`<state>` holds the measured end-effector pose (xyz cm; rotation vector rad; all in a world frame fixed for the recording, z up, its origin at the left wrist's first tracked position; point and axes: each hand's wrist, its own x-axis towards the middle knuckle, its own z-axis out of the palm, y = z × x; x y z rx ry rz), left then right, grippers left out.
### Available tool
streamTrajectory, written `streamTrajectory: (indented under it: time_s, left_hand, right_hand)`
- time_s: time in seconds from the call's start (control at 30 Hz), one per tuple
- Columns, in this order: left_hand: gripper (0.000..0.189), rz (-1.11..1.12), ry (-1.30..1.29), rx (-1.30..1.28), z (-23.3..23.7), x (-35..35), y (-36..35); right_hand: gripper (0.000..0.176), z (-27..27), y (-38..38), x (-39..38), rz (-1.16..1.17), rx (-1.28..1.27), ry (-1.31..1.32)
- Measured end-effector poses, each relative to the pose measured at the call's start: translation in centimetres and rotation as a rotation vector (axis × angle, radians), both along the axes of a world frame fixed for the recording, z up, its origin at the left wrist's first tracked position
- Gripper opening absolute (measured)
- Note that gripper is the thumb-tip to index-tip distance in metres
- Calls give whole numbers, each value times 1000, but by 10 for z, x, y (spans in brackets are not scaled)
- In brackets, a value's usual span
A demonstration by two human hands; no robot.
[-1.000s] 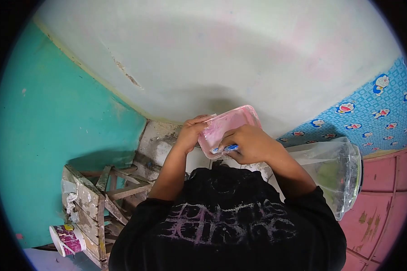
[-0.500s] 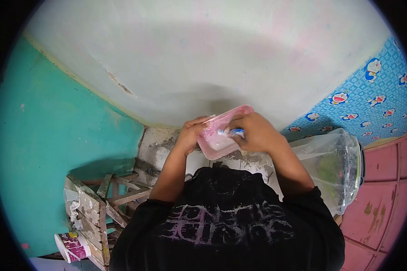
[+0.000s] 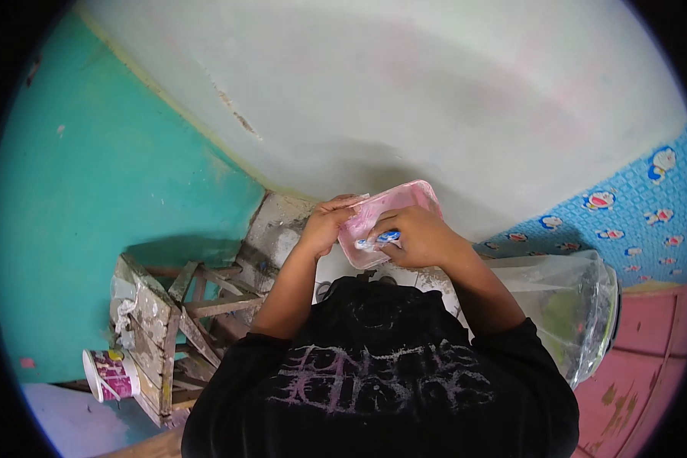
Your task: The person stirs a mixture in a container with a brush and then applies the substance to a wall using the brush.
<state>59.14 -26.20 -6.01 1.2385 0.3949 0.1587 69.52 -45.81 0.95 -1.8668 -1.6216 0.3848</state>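
Note:
A pink plastic tray [image 3: 427, 197] is tilted in front of my chest, with whitish paint smeared over its inside. My left hand [image 3: 327, 227] is closed on the tray's left rim, thumb over the edge. Over the tray's near right part, my right hand [image 3: 418, 237] has its fingers wrapped around a blue-handled paintbrush [image 3: 389, 237]. The brush's white end points left, low inside the tray near its front edge. My right fingers hide part of the handle.
A pale wall [image 3: 343, 84] rises ahead, meeting a green wall [image 3: 130, 153] at left. A paint-spattered wooden stand [image 3: 153, 328] and a paint bucket [image 3: 113, 375] are at lower left. Clear plastic sheeting [image 3: 557, 305] covers something at right, beside patterned blue wallpaper [image 3: 588, 229].
My right hand has moved slightly down and left with the paintbrush, toward the tray's near side. The view has shifted and turned a little; my left hand still grips the rim.

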Motion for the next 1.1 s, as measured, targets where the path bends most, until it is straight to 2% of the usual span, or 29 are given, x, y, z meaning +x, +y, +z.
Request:
streamTrajectory:
  time_s: [0.13, 0.23, 0.33, 0.43, 0.53, 0.63, 0.77, 0.83, 0.97, 1.1]
  left_hand:
    - [33, 54, 27, 3, 9, -19, 11]
    - [35, 78, 47, 0, 16, -34, 18]
    - [35, 136, 80, -1, 16, -47, 25]
    - [33, 201, 93, -26, 8, -60, 38]
    - [33, 267, 171, -57, 8, -76, 50]
    - [33, 340, 180, -68, 15, -90, 56]
    - [32, 320, 162, -67, 14, -110, 75]
    - [31, 300, 171, 25, 5, -119, 88]
    - [32, 340, 150, -49, -1, -137, 109]
    - [32, 332, 97, -124, -2, -157, 129]
  right_hand:
    - [18, 16, 12, 8, 25, 89, 3]
    - [17, 25, 18, 12, 13, 111, 165]
    - [16, 18, 29, 6, -14, 191, 37]
    - [14, -6, 47, -9, 96, 294, -137]
    - [16, -17, 62, -27, 226, 164, 104]
    - [17, -10, 71, -28, 250, 186, 214]
    - [16, -19, 100, -31, 354, 142, 294]
    - [16, -24, 115, -39, 352, 130, 261]
    - [18, -10, 137, -46, 263, 228, 212]
    - [20, 17, 154, -56, 44, 224, 159]
